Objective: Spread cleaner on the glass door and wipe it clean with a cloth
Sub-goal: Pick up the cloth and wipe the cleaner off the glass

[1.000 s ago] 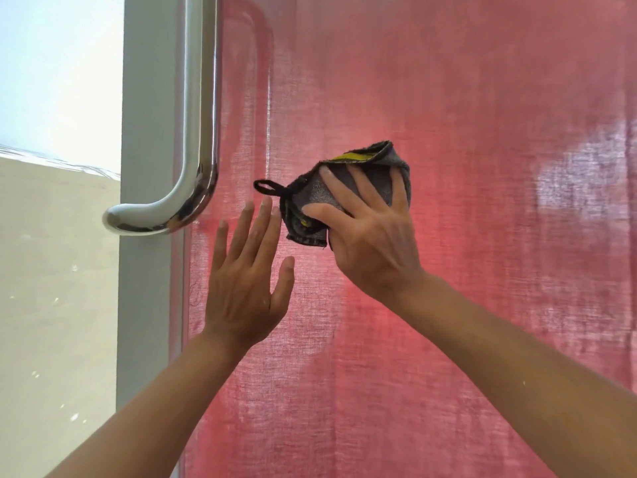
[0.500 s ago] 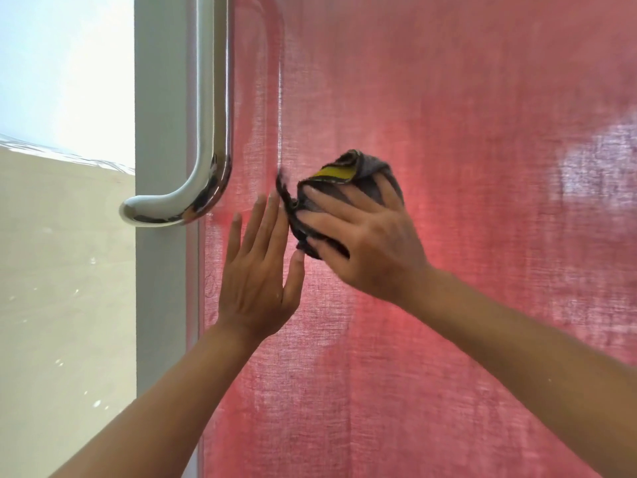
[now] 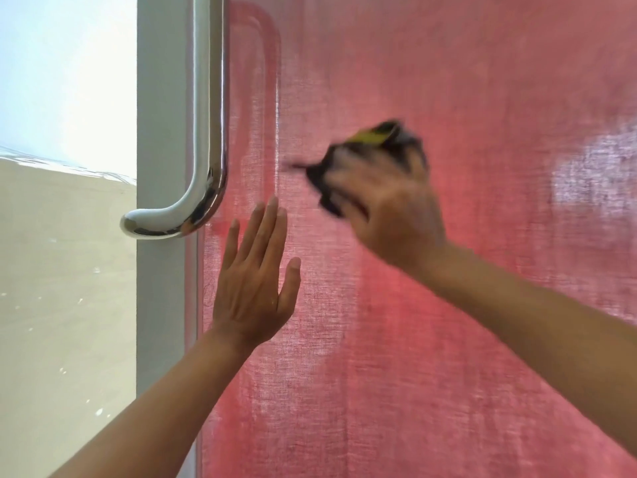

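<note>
The right hand (image 3: pixel 389 208) and the dark cloth (image 3: pixel 375 150) under it are smeared by motion blur — finger positions unreadable. The chrome handle (image 3: pixel 206 132) runs off the top edge — both forearms leave the frame below.

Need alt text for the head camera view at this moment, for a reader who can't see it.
A blurred right hand presses a crumpled dark grey cloth with a yellow patch against a glass door backed by red woven fabric. The left hand lies flat, fingers straight, on the glass just right of a curved chrome pull handle on the pale grey door frame.
</note>
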### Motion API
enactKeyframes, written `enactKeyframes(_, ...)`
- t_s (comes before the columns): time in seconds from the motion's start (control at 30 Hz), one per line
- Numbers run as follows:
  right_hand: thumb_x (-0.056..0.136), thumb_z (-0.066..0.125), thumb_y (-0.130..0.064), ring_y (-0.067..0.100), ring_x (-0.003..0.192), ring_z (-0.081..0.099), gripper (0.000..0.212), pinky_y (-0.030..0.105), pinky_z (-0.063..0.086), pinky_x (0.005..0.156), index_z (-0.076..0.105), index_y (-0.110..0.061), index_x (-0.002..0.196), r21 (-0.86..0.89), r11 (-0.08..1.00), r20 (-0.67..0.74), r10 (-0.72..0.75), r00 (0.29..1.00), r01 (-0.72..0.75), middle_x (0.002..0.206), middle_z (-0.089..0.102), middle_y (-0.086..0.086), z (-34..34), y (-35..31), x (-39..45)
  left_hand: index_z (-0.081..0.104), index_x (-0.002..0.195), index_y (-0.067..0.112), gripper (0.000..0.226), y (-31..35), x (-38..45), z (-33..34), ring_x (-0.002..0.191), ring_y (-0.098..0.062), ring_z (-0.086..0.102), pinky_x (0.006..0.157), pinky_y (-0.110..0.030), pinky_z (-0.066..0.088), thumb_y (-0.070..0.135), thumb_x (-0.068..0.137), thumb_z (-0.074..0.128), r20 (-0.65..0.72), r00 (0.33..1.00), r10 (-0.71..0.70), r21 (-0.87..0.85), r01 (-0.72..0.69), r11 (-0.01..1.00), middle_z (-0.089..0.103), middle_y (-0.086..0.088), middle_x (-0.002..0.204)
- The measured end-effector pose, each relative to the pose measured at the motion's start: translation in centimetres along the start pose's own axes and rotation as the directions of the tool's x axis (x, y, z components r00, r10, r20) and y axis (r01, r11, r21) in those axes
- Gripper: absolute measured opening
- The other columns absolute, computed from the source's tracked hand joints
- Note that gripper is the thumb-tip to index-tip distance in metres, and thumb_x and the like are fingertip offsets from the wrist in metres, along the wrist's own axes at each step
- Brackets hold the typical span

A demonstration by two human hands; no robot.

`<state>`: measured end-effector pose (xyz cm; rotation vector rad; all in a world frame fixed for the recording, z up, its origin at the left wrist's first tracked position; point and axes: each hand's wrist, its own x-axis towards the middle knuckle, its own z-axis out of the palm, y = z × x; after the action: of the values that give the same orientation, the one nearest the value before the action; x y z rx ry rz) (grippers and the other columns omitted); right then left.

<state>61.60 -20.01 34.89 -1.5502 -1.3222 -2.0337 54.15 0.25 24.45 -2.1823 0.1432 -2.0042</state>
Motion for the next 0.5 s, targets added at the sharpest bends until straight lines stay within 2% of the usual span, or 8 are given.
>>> enactKeyframes(0.07,0.099,0.056,-0.034,0.023,0.140,0.050,0.025,0.059,0.020,0.121,0.072,-0.030,0.118,-0.017,0.962,-0.060,0.270,0.961,-0.271,0.143,0.062,-0.007,-0.1,2.2,3.5,0.025,0.161,-0.001,0.064,-0.2,0.6,-0.1,0.160,-0.028,0.013,0.130,-0.053,0.011,0.028,0.106,0.037,0.012,1.000,0.016,-0.005,-0.016,1.000,0.020,-0.016,0.171)
enactKeyframes(0.13,0.099,0.055,-0.035,0.023,0.145,0.044,0.027,0.063,0.015,0.123,0.071,-0.032,0.120,-0.012,0.911,-0.080,0.410,0.908,-0.413,0.148,0.059,-0.007,0.4,1.9,5.3,0.023,0.162,0.000,0.064,-0.2,1.5,-0.1,0.161,-0.027,0.011,0.130,-0.053,0.012,0.029,0.106,0.035,0.023,1.000,0.017,-0.006,-0.016,1.000,0.017,-0.015,0.172)
enactKeyframes(0.17,0.098,0.057,-0.035,0.024,0.144,0.046,0.026,0.065,0.016,0.122,0.072,-0.032,0.119,0.000,0.920,-0.079,0.391,0.917,-0.392,0.147,0.059,-0.007,0.7,1.1,5.1,0.022,0.162,0.000,0.064,-0.2,1.9,0.0,0.161,-0.027,0.010,0.130,-0.052,0.012,0.029,0.107,0.034,0.017,1.000,0.008,-0.007,-0.008,1.000,0.016,-0.015,0.172)
enactKeyframes(0.23,0.097,0.060,-0.032,0.024,0.136,0.054,0.024,0.064,0.023,0.119,0.073,-0.029,0.117,0.020,0.986,-0.038,0.168,0.985,-0.167,0.142,0.063,-0.006,1.3,-0.7,3.1,0.022,0.162,-0.001,0.064,-0.4,2.8,0.0,0.161,-0.026,0.010,0.131,-0.051,0.010,0.029,0.107,0.033,-0.005,1.000,-0.031,-0.011,0.031,0.999,0.015,-0.015,0.172)
enactKeyframes(0.3,0.098,0.062,-0.030,0.023,0.132,0.057,0.023,0.059,0.028,0.118,0.074,-0.026,0.118,0.041,0.998,0.031,-0.052,0.998,0.050,0.140,0.065,-0.005,1.1,-1.3,1.1,0.022,0.162,0.000,0.063,-0.6,3.7,0.0,0.161,-0.026,0.010,0.131,-0.051,0.009,0.030,0.107,0.031,-0.009,0.998,-0.060,-0.005,0.060,0.998,0.017,-0.015,0.172)
enactKeyframes(0.33,0.099,0.062,-0.030,0.022,0.133,0.057,0.024,0.059,0.029,0.118,0.074,-0.026,0.119,0.037,0.996,0.041,-0.081,0.996,0.080,0.140,0.065,-0.005,0.8,-0.6,1.0,0.022,0.162,0.000,0.063,-0.6,4.0,0.0,0.161,-0.026,0.010,0.131,-0.051,0.009,0.030,0.107,0.031,-0.007,0.998,-0.058,0.000,0.058,0.998,0.018,-0.015,0.171)
enactKeyframes(0.4,0.098,0.061,-0.034,0.021,0.136,0.055,0.025,0.061,0.028,0.117,0.072,-0.029,0.120,-0.004,0.997,-0.033,0.077,0.997,-0.077,0.142,0.063,-0.007,0.3,1.7,1.9,0.021,0.162,0.000,0.064,-0.6,4.6,0.1,0.161,-0.026,0.009,0.131,-0.051,0.009,0.030,0.107,0.032,-0.005,0.999,-0.036,-0.004,0.036,0.999,0.015,-0.015,0.172)
enactKeyframes(0.5,0.099,0.056,-0.036,0.020,0.145,0.044,0.030,0.063,0.020,0.121,0.070,-0.031,0.126,-0.008,0.873,-0.178,0.479,0.860,-0.488,0.149,0.058,-0.007,-0.8,4.3,2.8,0.020,0.163,0.001,0.064,0.5,5.7,0.3,0.161,-0.026,0.008,0.131,-0.052,0.010,0.029,0.107,0.033,-0.013,1.000,-0.003,-0.030,0.003,1.000,0.013,-0.014,0.173)
